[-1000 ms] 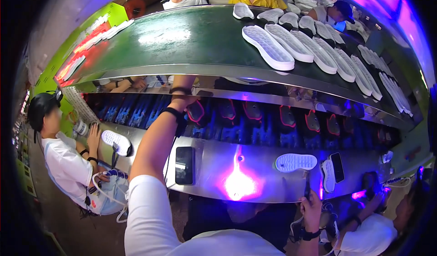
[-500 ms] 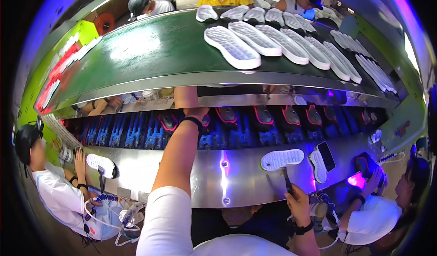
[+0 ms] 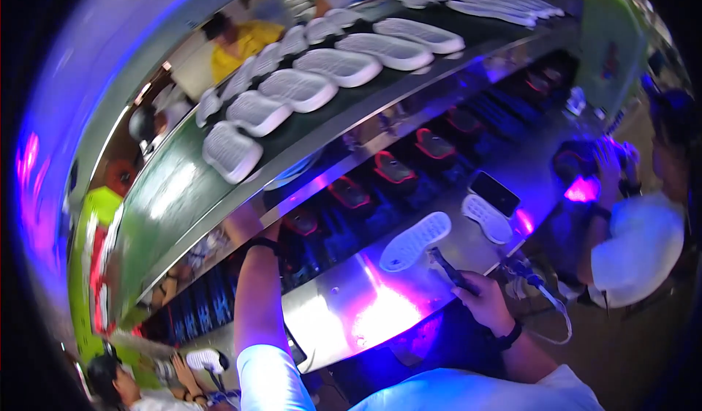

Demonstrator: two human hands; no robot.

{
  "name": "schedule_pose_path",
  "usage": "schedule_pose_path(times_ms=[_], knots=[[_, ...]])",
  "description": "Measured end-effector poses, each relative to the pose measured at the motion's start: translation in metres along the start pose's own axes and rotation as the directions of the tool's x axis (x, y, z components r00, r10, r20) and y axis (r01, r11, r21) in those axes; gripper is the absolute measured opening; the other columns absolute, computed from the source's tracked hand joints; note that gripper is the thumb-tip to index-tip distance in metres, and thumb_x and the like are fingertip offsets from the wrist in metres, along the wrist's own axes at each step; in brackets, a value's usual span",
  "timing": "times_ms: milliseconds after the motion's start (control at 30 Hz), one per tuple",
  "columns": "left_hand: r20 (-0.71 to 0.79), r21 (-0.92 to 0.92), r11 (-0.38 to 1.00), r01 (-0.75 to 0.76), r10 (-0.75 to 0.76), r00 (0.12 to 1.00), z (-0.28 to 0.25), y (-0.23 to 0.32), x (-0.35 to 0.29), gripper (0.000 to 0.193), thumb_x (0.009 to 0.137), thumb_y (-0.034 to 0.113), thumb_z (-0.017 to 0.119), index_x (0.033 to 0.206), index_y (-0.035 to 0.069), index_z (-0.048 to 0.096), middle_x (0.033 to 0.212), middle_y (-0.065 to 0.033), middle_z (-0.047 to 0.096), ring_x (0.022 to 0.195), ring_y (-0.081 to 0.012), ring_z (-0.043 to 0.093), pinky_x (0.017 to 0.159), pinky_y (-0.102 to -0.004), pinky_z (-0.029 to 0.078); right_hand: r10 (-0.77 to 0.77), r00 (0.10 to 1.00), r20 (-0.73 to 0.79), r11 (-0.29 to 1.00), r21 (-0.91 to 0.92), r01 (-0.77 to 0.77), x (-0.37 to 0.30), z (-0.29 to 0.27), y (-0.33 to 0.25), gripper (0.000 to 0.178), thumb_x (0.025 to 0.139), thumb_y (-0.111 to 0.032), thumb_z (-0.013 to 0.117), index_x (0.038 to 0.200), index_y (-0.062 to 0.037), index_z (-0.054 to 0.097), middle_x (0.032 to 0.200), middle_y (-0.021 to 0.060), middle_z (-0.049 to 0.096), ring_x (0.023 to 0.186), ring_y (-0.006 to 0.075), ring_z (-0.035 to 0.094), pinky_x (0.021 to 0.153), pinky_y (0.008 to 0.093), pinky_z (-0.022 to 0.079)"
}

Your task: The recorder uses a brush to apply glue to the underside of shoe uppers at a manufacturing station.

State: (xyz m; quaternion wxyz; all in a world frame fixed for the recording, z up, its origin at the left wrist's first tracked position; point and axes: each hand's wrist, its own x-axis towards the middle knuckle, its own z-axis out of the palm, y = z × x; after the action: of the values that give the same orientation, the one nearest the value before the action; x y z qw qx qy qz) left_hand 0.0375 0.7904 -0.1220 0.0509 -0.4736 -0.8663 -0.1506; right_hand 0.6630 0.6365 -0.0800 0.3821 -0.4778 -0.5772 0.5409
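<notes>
My left arm stretches forward into the gap beneath the upper green belt. My left hand [image 3: 271,231] is mostly hidden there past a black wristband, near the shoe uppers on the lower conveyor, and its fingers do not show. My right hand [image 3: 486,305] is closed round the dark handle of a brush [image 3: 458,273]. The brush tip is close to a white shoe sole [image 3: 415,241] lying on the metal ledge [image 3: 322,319]. Farther right lies a second white sole [image 3: 488,219], beside a black phone [image 3: 495,194].
Rows of white soles [image 3: 340,67] lie on the green belt [image 3: 157,191]. Below it, dark shoe uppers with glowing red edges [image 3: 395,168] sit on the lower conveyor. Co-workers sit on both sides, one at the right [image 3: 632,243] holding a dark shoe. Others are beyond the belt.
The whole view has turned and tilted, blurring parts of it. My left arm is still in the gap, and the brush is still in my right hand near the sole.
</notes>
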Motion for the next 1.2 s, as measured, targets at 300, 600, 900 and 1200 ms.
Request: schedule_pose_path(times_ms=[300, 600, 900, 1200], knots=[[0.668, -0.529, 0.61, 0.589, -0.129, 0.733, 0.019, -0.028, 0.031, 0.046, 0.091, 0.036, 0.067, 0.123, 0.003, 0.064, 0.117, -0.0153, 0.071, 0.103, -0.0335, 0.072, 0.093, -0.0463, 0.059, 0.024, 0.999, -0.043, 0.988, 0.154, -0.017, -0.024, -0.048, -0.029, 0.024, 0.098, -0.014, 0.069, 0.116, 0.0025, 0.071, 0.083, 0.0042, 0.07, 0.076, 0.01, 0.063, 0.071, 0.0278, 0.051], [0.568, -0.765, -0.422, 0.487, -0.086, 0.818, -0.118, 0.114, -0.237, 0.024, 0.099, 0.028, 0.064, 0.114, 0.01, 0.069, 0.106, -0.0067, 0.074, 0.095, -0.025, 0.072, 0.085, -0.0397, 0.06, 0.064, 0.996, 0.069, 0.951, 0.297, -0.082, -0.018, -0.032, -0.027, 0.028, 0.099, -0.009, 0.068, 0.125, 0.0023, 0.069, 0.084, 0.0006, 0.067, 0.074, 0.0074, 0.061, 0.068, 0.0237, 0.049], [-0.033, -0.927, 0.371, -0.059, 0.076, 0.997, -0.157, 0.107, -0.382, 0.082, 0.071, 0.019, 0.096, 0.137, 0.003, 0.049, 0.128, -0.0066, 0.058, 0.118, -0.0181, 0.06, 0.101, -0.0374, 0.052, -0.024, 0.985, 0.169, 0.999, -0.028, 0.029, -0.045, 0.011, -0.026, 0.033, 0.09, -0.006, 0.076, 0.122, 0.002, 0.071, 0.096, 0.0072, 0.075, 0.086, 0.0112, 0.067, 0.079, 0.0275, 0.053], [-0.297, -0.501, 0.693, -0.519, 0.425, 0.855, -0.176, 0.111, -0.5, 0.091, 0.075, 0.043, 0.086, 0.143, -0.004, 0.047, 0.138, -0.0261, 0.051, 0.136, -0.0462, 0.046, 0.113, -0.0633, 0.037, -0.09, 0.933, 0.349, 0.963, -0.207, 0.17, -0.042, 0.074, -0.007, 0.031, 0.092, -0.01, 0.076, 0.121, 0.0029, 0.071, 0.105, 0.0151, 0.077, 0.094, 0.0176, 0.072, 0.086, 0.0303, 0.054]])
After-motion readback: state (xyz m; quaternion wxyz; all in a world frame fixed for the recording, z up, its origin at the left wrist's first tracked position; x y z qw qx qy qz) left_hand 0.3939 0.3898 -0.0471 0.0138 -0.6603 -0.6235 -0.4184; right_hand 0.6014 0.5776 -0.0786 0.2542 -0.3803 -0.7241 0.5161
